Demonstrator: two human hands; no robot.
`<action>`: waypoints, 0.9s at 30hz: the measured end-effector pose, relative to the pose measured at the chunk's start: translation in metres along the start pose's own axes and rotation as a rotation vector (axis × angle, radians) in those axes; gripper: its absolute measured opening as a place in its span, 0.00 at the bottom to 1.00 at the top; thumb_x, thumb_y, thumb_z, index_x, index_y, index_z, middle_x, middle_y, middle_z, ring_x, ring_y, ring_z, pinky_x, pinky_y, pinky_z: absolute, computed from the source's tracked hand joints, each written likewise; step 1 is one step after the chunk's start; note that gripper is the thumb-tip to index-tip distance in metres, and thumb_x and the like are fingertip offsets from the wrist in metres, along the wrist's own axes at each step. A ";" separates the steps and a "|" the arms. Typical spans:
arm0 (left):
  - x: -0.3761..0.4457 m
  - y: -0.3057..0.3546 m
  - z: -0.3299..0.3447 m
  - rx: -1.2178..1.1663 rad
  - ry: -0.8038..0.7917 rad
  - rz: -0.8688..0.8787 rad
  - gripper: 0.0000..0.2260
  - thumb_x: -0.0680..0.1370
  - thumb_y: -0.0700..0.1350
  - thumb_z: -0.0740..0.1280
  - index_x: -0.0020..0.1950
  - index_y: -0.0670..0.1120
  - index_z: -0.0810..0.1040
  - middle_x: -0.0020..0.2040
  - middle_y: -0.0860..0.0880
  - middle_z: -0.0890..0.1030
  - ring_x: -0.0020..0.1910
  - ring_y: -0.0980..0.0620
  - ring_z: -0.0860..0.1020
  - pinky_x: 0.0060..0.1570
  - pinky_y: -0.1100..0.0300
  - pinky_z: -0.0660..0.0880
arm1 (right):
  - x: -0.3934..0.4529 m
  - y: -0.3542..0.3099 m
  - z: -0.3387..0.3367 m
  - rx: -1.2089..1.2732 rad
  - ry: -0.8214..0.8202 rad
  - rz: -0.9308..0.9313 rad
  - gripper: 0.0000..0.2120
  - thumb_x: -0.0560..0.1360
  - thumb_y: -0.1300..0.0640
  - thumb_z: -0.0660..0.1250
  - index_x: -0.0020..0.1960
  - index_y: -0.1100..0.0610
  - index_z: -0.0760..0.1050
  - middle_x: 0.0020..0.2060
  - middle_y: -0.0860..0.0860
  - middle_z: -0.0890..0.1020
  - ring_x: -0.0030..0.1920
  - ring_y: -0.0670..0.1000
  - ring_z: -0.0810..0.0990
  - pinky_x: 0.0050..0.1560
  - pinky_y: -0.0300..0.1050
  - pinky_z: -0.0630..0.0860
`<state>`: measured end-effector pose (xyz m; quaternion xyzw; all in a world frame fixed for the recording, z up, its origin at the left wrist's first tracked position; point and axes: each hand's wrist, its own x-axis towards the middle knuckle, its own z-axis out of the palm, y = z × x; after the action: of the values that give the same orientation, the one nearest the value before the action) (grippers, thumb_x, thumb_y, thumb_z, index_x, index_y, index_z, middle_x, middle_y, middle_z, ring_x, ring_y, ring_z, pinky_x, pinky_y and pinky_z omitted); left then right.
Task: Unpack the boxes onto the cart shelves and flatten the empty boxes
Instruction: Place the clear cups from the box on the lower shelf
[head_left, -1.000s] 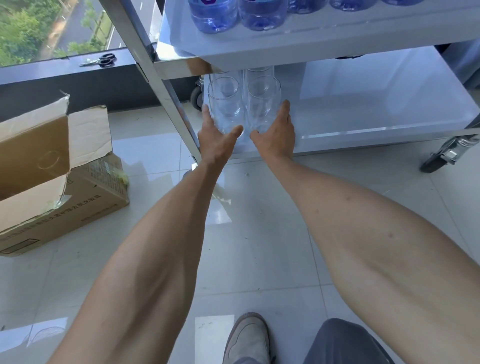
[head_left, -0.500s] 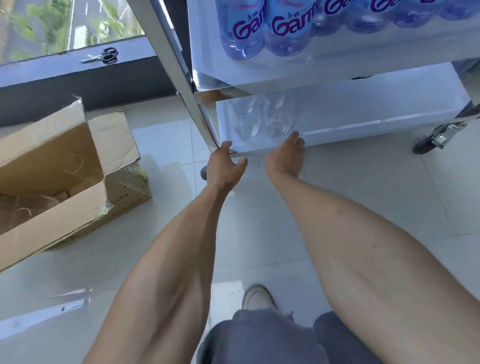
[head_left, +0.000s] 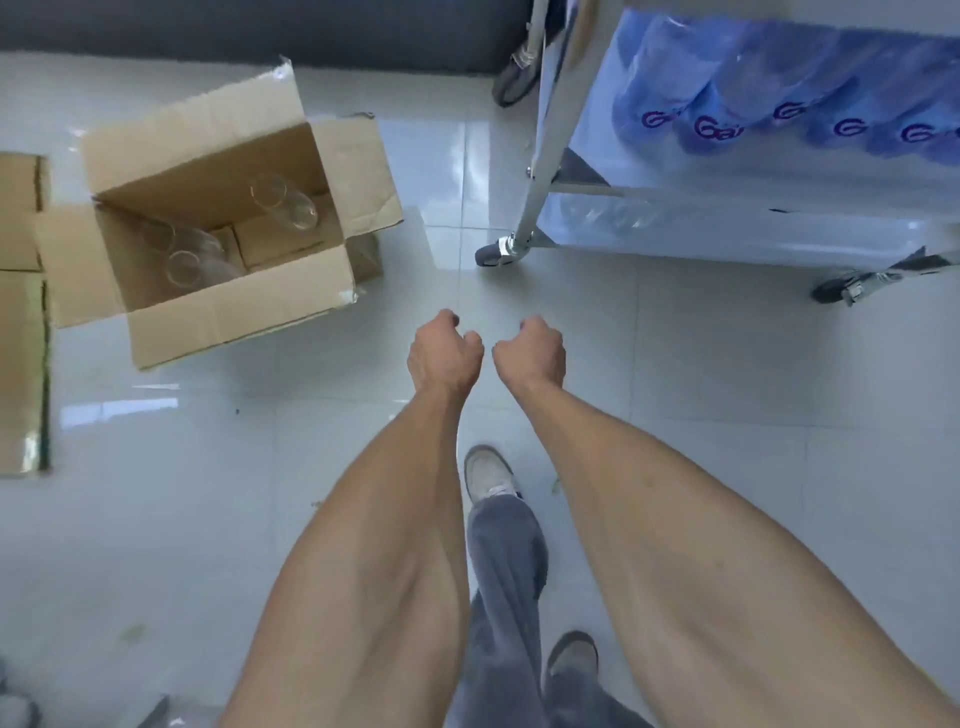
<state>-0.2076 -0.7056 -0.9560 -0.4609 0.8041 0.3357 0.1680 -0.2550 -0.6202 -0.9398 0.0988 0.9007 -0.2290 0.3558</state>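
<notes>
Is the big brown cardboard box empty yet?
Not empty. The open brown cardboard box has clear drinking glasses lying inside it.

Both forearms stretched forward, bare; left hand (head_left: 444, 353) and right hand (head_left: 530, 353) side by side, fingers loosely curled, holding nothing.
</notes>
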 end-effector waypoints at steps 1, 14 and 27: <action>-0.001 -0.008 -0.016 -0.012 -0.003 -0.036 0.17 0.77 0.45 0.63 0.65 0.43 0.75 0.56 0.42 0.82 0.55 0.40 0.79 0.50 0.54 0.73 | -0.011 -0.012 0.003 -0.025 -0.041 -0.023 0.16 0.74 0.61 0.64 0.61 0.60 0.73 0.57 0.58 0.78 0.57 0.60 0.78 0.48 0.44 0.71; 0.069 -0.072 -0.212 -0.009 0.114 -0.285 0.19 0.77 0.43 0.65 0.67 0.42 0.72 0.60 0.40 0.78 0.61 0.38 0.76 0.55 0.51 0.73 | -0.060 -0.201 0.044 -0.233 -0.186 -0.278 0.17 0.74 0.62 0.63 0.63 0.59 0.73 0.57 0.57 0.78 0.58 0.59 0.78 0.49 0.44 0.73; 0.186 -0.129 -0.300 -0.181 0.127 -0.595 0.18 0.75 0.41 0.65 0.64 0.38 0.72 0.62 0.38 0.77 0.61 0.37 0.75 0.58 0.50 0.72 | -0.016 -0.354 0.138 -0.303 -0.212 -0.258 0.19 0.74 0.59 0.67 0.64 0.59 0.69 0.60 0.58 0.75 0.60 0.58 0.76 0.57 0.50 0.74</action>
<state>-0.1822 -1.0756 -0.8978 -0.7091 0.6096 0.3126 0.1668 -0.2820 -0.9970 -0.8959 -0.0966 0.8874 -0.1437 0.4272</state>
